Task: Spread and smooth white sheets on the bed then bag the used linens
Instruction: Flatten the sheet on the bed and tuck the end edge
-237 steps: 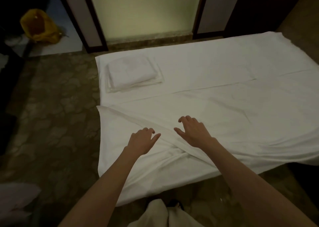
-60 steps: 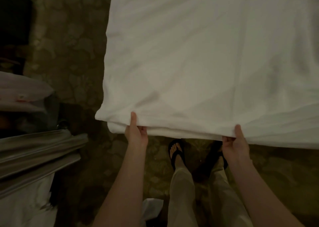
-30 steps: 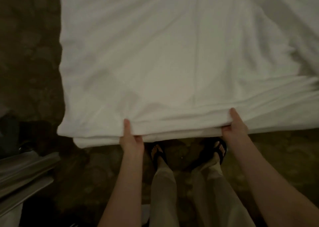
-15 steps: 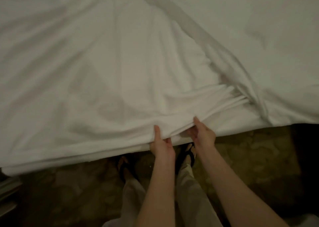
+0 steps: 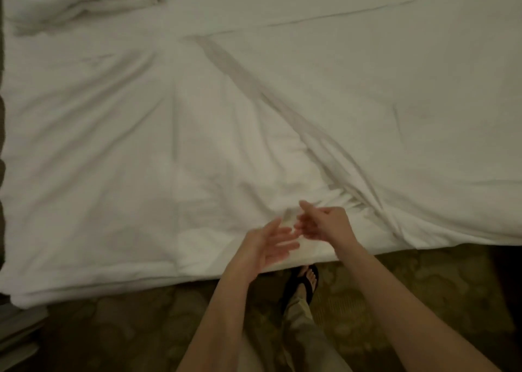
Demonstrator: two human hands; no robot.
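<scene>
A white sheet (image 5: 197, 122) covers the bed and fills most of the view. A long diagonal fold (image 5: 282, 111) runs from the upper middle down to bunched creases at the near edge on the right. My left hand (image 5: 265, 244) hovers over the sheet's near edge with fingers spread and relaxed, holding nothing. My right hand (image 5: 324, 221) is just beside it, fingers extended, thumb up, also holding nothing. Both are blurred by motion. The fingertips of the two hands nearly meet.
A folded white stack of linen (image 5: 79, 1) lies on the bed at the top left. Patterned carpet (image 5: 409, 287) borders the bed's near side, where my sandalled foot (image 5: 305, 281) stands. Grey fabric (image 5: 17, 340) shows at the bottom left corner.
Both hands have let go of the sheet's near edge and lifted over it. The view has tilted up, showing more of the bed and the folded stack.
</scene>
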